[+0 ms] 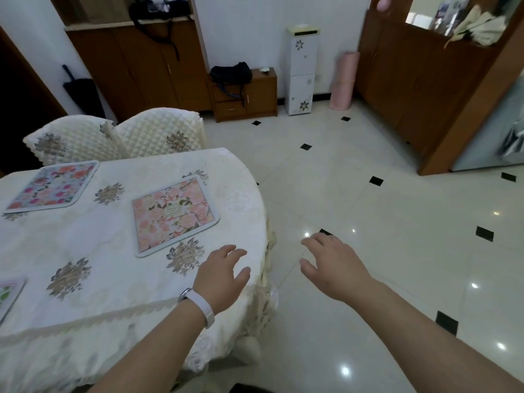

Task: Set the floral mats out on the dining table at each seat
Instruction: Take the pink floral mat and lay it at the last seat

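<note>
Both empty hands [279, 272] hover beside three floral mats [174, 215].

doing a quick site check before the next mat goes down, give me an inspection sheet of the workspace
surface: dining table under a cream embroidered tablecloth, rounded end to the right
job's things: pink floral mat near the rounded end; blue floral mat by the two quilted chairs; a third mat's corner at the left edge
clutter: nothing seen on the table
hands: left hand open over the table edge; right hand open over the floor, both empty
cables: nothing seen
surroundings: tiled floor, wooden cabinets, water dispenser, rolled pink mat, umbrella
</note>
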Demonstrator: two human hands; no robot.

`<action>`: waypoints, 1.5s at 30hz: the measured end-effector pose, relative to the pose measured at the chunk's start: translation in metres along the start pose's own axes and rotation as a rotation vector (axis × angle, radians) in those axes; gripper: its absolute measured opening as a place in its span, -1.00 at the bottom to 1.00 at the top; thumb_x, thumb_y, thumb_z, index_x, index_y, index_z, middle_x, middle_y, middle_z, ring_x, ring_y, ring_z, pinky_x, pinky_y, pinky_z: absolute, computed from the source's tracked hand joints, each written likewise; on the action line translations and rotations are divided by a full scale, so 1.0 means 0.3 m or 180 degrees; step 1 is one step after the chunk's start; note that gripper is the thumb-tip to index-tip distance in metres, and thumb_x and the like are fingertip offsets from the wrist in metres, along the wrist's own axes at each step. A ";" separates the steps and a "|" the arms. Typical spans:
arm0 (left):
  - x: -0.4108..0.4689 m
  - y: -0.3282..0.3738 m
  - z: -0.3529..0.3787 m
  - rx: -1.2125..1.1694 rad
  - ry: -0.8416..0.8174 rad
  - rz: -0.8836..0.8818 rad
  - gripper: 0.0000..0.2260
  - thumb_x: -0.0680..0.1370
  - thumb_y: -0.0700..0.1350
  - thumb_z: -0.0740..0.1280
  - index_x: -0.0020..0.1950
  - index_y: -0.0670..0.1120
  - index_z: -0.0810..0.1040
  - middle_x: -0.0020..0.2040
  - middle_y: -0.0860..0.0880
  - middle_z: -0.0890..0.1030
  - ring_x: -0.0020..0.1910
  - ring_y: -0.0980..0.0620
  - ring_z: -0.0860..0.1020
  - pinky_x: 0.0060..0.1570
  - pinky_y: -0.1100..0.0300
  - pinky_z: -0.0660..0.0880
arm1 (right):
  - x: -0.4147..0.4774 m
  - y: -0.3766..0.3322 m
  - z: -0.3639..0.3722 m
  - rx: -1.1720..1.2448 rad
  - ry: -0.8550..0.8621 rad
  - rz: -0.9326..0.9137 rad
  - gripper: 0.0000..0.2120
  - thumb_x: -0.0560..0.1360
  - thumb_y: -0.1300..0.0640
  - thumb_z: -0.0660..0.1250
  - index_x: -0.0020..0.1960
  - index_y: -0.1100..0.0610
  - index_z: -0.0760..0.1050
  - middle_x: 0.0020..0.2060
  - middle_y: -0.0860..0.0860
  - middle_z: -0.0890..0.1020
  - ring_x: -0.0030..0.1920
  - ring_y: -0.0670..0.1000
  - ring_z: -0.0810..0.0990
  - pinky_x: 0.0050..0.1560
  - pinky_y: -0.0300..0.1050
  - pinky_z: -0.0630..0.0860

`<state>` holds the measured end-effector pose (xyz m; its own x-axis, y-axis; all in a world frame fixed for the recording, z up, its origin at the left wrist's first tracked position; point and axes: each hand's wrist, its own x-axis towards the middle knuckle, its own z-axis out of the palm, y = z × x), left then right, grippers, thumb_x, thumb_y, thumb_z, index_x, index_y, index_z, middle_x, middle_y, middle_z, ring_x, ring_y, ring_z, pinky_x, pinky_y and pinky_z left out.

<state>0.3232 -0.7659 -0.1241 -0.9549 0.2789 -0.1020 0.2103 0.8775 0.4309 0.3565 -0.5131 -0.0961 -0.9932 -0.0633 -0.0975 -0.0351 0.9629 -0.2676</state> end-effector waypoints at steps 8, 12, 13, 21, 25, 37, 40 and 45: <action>0.196 0.092 0.037 0.0069 0.0133 -0.0031 -0.53 0.51 0.16 0.17 0.37 0.03 0.45 0.41 -0.04 0.42 0.36 -0.06 0.36 0.30 -0.02 0.33 | 0.174 0.156 -0.089 -0.0023 -0.0026 -0.0088 -0.53 0.58 -0.06 0.17 0.46 0.03 0.36 0.38 -0.01 0.45 0.33 0.10 0.40 0.27 0.02 0.39; 0.326 0.032 0.054 -0.0212 0.0424 -0.0390 -0.54 0.48 0.14 0.19 0.31 -0.01 0.52 0.34 -0.05 0.49 0.31 -0.09 0.40 0.26 -0.03 0.37 | 0.347 0.214 -0.103 -0.0147 -0.0115 -0.0221 -0.54 0.58 -0.06 0.17 0.44 0.03 0.37 0.36 -0.02 0.45 0.31 0.08 0.41 0.23 0.00 0.38; 0.365 0.015 0.069 -0.0275 0.0455 -0.0473 -0.56 0.49 0.13 0.20 0.30 0.00 0.52 0.34 -0.04 0.49 0.30 -0.09 0.41 0.25 -0.03 0.37 | 0.396 0.227 -0.099 -0.0184 -0.0155 -0.0272 -0.54 0.58 -0.06 0.16 0.44 0.03 0.36 0.36 -0.02 0.45 0.31 0.08 0.41 0.23 0.00 0.38; 0.678 -0.159 0.191 -0.0664 0.0508 -0.1196 -0.68 0.54 0.03 0.31 0.27 -0.02 0.55 0.30 -0.04 0.53 0.28 -0.07 0.45 0.22 0.01 0.39 | 0.891 0.285 -0.053 -0.0505 -0.0662 -0.0635 -0.53 0.58 -0.09 0.14 0.45 0.00 0.34 0.38 -0.05 0.43 0.34 0.05 0.40 0.30 -0.02 0.36; 0.828 -0.248 0.115 -0.0546 0.0618 -0.1200 -0.44 0.44 0.23 0.06 0.25 -0.04 0.57 0.25 -0.06 0.57 0.23 -0.10 0.50 0.18 -0.01 0.44 | 1.146 0.219 -0.083 -0.0608 -0.0647 -0.0950 -0.53 0.58 -0.09 0.15 0.45 0.02 0.36 0.38 -0.03 0.44 0.33 0.07 0.41 0.28 -0.02 0.38; 0.781 -0.546 -0.075 -0.0253 0.0774 -0.2292 -0.51 0.48 0.16 0.13 0.33 -0.01 0.51 0.37 -0.11 0.48 0.33 -0.16 0.43 0.25 -0.09 0.41 | 1.589 -0.236 -0.008 -0.0974 -0.0887 -0.2309 -0.53 0.58 -0.07 0.17 0.45 0.03 0.36 0.37 -0.01 0.45 0.33 0.08 0.41 0.26 0.01 0.40; 0.737 -0.590 -0.066 -0.0261 0.0796 -0.2659 -0.50 0.45 0.14 0.11 0.31 -0.01 0.52 0.32 -0.09 0.51 0.26 -0.16 0.46 0.18 -0.04 0.45 | 1.673 -0.360 0.060 -0.1097 -0.1112 -0.2684 -0.53 0.58 -0.08 0.17 0.46 0.04 0.35 0.39 0.00 0.44 0.35 0.10 0.40 0.26 0.03 0.41; 0.686 -0.612 0.001 -0.0179 0.0871 -0.3222 -0.58 0.48 0.11 0.12 0.23 0.00 0.55 0.23 -0.08 0.56 0.19 -0.15 0.49 0.05 -0.03 0.48 | 1.798 -0.542 0.179 -0.1079 -0.1298 -0.3064 -0.54 0.59 -0.07 0.18 0.44 0.03 0.37 0.38 0.01 0.45 0.36 0.11 0.40 0.25 0.04 0.43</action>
<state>0.0882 -0.8696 -0.2244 -0.6956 -0.6789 -0.2349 -0.7163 0.6303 0.2994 -0.1677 -0.7179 -0.1567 -0.4248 -0.8485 -0.3155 -0.8663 0.4822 -0.1304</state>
